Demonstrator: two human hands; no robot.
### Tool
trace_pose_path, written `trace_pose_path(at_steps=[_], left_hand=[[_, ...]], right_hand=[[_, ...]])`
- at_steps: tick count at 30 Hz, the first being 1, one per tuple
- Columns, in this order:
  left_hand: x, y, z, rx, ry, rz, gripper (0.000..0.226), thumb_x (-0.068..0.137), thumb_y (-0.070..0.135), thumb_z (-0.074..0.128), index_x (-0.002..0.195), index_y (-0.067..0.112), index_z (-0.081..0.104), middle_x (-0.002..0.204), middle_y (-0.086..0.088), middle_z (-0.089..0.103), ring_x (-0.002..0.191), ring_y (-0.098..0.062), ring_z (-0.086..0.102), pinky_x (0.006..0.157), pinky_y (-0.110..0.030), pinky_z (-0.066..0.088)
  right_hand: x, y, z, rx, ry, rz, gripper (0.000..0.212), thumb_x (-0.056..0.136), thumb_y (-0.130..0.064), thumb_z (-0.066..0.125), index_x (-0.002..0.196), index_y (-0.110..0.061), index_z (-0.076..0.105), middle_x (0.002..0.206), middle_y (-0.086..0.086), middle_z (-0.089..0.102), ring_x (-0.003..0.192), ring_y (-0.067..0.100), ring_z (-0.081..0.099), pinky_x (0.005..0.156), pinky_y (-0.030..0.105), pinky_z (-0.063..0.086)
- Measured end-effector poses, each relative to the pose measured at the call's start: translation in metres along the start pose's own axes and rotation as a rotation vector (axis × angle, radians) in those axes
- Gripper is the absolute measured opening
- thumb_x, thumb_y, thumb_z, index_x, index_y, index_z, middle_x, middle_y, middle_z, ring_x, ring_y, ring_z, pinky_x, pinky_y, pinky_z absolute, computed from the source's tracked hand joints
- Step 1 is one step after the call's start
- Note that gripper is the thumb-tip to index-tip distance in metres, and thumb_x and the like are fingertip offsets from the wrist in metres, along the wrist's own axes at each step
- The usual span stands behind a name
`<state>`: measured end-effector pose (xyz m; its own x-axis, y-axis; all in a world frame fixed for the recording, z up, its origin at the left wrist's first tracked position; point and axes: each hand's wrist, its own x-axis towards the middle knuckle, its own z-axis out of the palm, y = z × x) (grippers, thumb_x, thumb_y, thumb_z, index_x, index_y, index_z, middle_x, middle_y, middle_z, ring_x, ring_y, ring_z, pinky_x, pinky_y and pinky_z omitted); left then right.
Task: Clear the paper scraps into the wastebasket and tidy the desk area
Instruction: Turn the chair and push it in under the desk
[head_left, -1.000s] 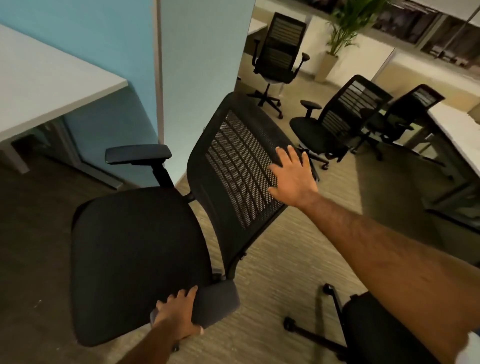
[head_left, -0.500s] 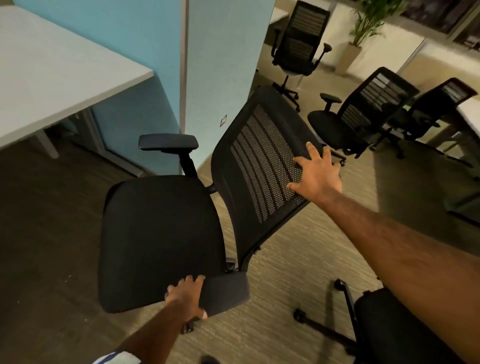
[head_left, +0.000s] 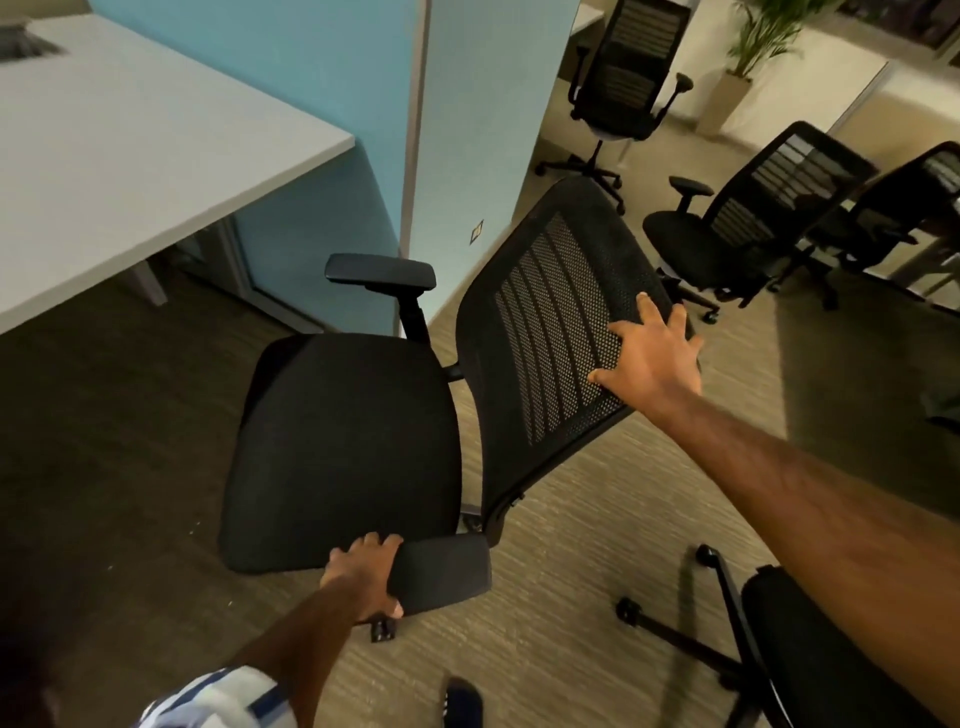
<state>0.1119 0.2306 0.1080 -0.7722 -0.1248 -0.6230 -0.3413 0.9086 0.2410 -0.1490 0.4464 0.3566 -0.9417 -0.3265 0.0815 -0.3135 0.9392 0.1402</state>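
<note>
Gripped the near armrest (head_left: 441, 571) of the office chair (head_left: 348, 441), parked right of the desk (head_left: 130, 156), in the left hand's (head_left: 363, 577) curled fingers. Pressed the right hand (head_left: 652, 358) flat and spread on the mesh backrest (head_left: 550, 332), likely for steering. Spotted no paper scraps, no wastebasket.

**Five chairs, two hands, one desk**

Chairs first, and it's five. There's the nearest chair (head_left: 343, 452) front and centre and a second chair (head_left: 810, 654) low right. Behind them stand the back chair (head_left: 623, 78), the middle chair (head_left: 727, 244) and the far-right chair (head_left: 893, 218).

Armrests on the nearest, two: near armrest (head_left: 441, 571), far armrest (head_left: 382, 273).

Hands, two: left hand (head_left: 363, 577), right hand (head_left: 649, 364).

One desk (head_left: 130, 156) in plain view. One potted plant (head_left: 763, 36). One shoe (head_left: 462, 701).
</note>
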Motion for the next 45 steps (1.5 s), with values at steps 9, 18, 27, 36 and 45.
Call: trace_pose_path(at_steps=[9, 18, 27, 36, 45], left_hand=[[-0.027, -0.073, -0.005, 0.000, 0.003, -0.052, 0.098, 0.073, 0.049, 0.075, 0.151, 0.026, 0.020, 0.149, -0.006, 0.037, 0.139, -0.029, 0.036, 0.112, -0.055, 0.032], [-0.049, -0.140, -0.005, -0.052, 0.018, -0.210, 0.100, 0.080, 0.039, 0.072, 0.155, 0.031, 0.005, 0.159, -0.002, 0.019, 0.148, -0.027, 0.017, 0.109, -0.065, 0.032], [-0.067, -0.191, -0.002, -0.139, 0.084, -0.243, 0.098, 0.079, 0.038, 0.071, 0.155, 0.031, 0.010, 0.160, -0.001, 0.020, 0.150, -0.027, 0.014, 0.113, -0.056, 0.035], [-0.088, -0.250, 0.003, -0.157, 0.066, -0.295, 0.093, 0.087, 0.029, 0.066, 0.155, 0.033, 0.002, 0.164, 0.002, 0.005, 0.152, -0.026, -0.003, 0.111, -0.065, 0.029], [-0.105, -0.318, 0.006, -0.082, 0.084, -0.398, 0.088, 0.094, 0.024, 0.059, 0.155, 0.023, -0.004, 0.165, -0.008, -0.005, 0.151, -0.037, 0.002, 0.121, -0.047, 0.022]], right_hand=[[-0.012, -0.068, -0.016, 0.078, 0.053, -0.087, 0.052, 0.074, -0.049, 0.070, 0.120, -0.027, 0.065, 0.152, 0.008, 0.037, 0.137, 0.042, 0.028, 0.103, 0.060, 0.036], [-0.025, -0.135, -0.036, 0.156, 0.018, -0.162, 0.041, 0.077, -0.040, 0.065, 0.116, -0.027, 0.068, 0.153, 0.008, 0.038, 0.133, 0.041, 0.031, 0.101, 0.054, 0.041], [-0.034, -0.190, -0.047, 0.246, 0.003, -0.192, 0.031, 0.078, -0.032, 0.068, 0.109, -0.030, 0.070, 0.155, 0.011, 0.037, 0.134, 0.041, 0.028, 0.104, 0.054, 0.038], [-0.045, -0.260, -0.058, 0.373, -0.001, -0.146, 0.026, 0.077, -0.017, 0.069, 0.102, -0.025, 0.072, 0.155, 0.010, 0.036, 0.138, 0.040, 0.024, 0.107, 0.059, 0.035], [-0.059, -0.334, -0.074, 0.587, -0.029, -0.158, 0.039, 0.079, -0.007, 0.064, 0.118, -0.013, 0.068, 0.156, 0.013, 0.035, 0.143, 0.038, 0.018, 0.107, 0.049, 0.042]])
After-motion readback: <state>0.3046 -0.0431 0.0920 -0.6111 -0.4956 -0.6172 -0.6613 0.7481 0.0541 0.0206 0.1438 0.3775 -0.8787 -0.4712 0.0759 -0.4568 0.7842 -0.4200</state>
